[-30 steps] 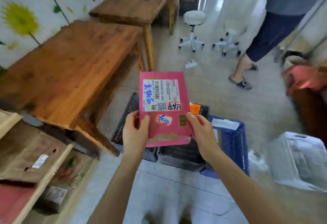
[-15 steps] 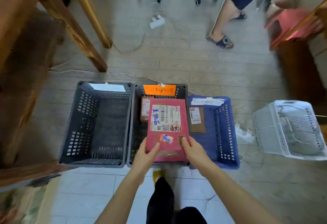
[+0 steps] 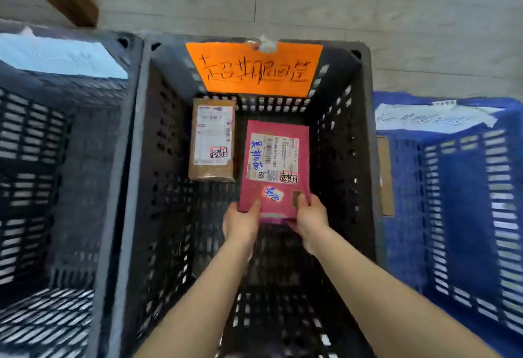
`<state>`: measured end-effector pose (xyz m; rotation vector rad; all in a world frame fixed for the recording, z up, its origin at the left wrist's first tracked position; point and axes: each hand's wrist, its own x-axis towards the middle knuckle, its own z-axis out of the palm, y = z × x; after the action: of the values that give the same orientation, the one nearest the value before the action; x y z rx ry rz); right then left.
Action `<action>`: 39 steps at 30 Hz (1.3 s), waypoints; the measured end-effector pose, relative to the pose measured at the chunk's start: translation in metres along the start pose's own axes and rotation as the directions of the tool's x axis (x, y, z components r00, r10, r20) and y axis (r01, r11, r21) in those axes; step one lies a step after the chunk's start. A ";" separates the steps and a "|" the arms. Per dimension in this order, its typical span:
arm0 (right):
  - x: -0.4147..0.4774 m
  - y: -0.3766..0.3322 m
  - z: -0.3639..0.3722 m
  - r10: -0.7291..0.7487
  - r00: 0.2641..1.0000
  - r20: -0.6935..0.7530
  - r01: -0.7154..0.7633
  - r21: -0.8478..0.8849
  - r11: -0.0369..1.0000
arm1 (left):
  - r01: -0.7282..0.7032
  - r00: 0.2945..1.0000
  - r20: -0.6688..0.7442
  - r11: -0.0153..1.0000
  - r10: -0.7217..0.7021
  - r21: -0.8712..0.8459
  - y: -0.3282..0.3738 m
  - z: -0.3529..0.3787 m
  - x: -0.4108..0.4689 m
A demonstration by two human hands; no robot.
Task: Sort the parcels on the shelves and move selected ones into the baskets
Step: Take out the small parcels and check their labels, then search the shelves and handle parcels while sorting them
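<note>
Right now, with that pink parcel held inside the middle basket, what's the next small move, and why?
Probably lower it and let go: the left hand and right hand pinch the pink parcel low in the middle basket, beside the brown parcel.

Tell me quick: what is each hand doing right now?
Left hand: holding the near left corner of the pink parcel, thumb on top.
Right hand: holding the same parcel's near right corner.

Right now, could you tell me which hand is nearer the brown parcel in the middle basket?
Left. The left hand pinches the pink parcel at the corner toward the brown parcel; the right hand pinches the other corner, farther away.
</note>
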<state>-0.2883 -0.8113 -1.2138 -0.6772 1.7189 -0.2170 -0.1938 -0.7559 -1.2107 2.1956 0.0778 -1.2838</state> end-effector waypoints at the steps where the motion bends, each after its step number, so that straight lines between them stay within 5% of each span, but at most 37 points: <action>1: 0.023 0.000 0.009 -0.030 1.000 -0.002 0.030 -0.022 0.999 | 0.008 1.000 -0.025 1.000 -0.009 -0.009 0.000 0.009 0.020; 9: 0.080 -0.015 0.035 -0.099 0.993 -0.059 0.095 -0.061 0.994 | 0.002 1.000 -0.011 0.996 -0.003 -0.093 0.008 0.028 0.048; 13: 0.005 -0.045 0.010 -0.116 0.991 -0.060 0.099 -0.240 0.966 | -0.006 1.000 0.027 1.000 0.006 -0.005 0.025 -0.015 -0.017; 18: -0.140 -0.126 0.002 -0.338 0.921 0.194 0.390 -0.432 0.813 | -0.083 0.996 -0.051 0.985 0.076 -0.150 0.082 -0.106 -0.131; 25: -0.419 -0.216 0.040 -0.545 0.529 0.651 0.835 -0.282 0.473 | -0.259 0.931 -0.336 0.910 0.144 -0.325 0.125 -0.306 -0.327; 32: -0.687 -0.186 0.073 -0.379 0.105 0.920 0.962 0.002 0.271 | -0.480 0.743 -0.658 0.781 0.120 -0.400 0.060 -0.494 -0.539; 39: -0.908 -0.088 0.095 -0.216 -0.263 0.940 0.945 0.297 0.140 | -0.637 0.477 -0.879 0.700 0.027 -0.324 -0.070 -0.634 -0.714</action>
<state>-0.0660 -0.3692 -0.4419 -1.9205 -0.2093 0.0418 -0.1048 -0.2048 -0.4330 1.8406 0.3398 0.1695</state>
